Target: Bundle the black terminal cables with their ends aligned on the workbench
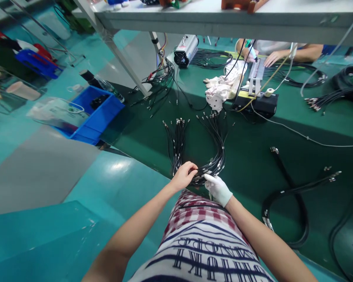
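A bundle of thin black cables (pixel 220 152) with metal connectors on its ends lies bent in a U on the green table, its loose ends pointing away from me. My bare left hand (pixel 184 173) is closed at the left part of the bend, thumb and fingers pinched on the cables. Over the right part of the bend, my right hand (pixel 218 190), in a white glove, has its fingers closed around the cables. Its index finger and thumb lie along the bundle, and the lower fingers are partly hidden.
A blue bin (pixel 90 113) with a plastic bag stands to the left. Ahead are spotted gloves (pixel 217 92), a black device (pixel 255 103) and a co-worker's hands (pixel 275 57). More cable bundles (pixel 294 192) lie on the right. A shelf edge (pixel 223 27) crosses above the green table (pixel 247 156).
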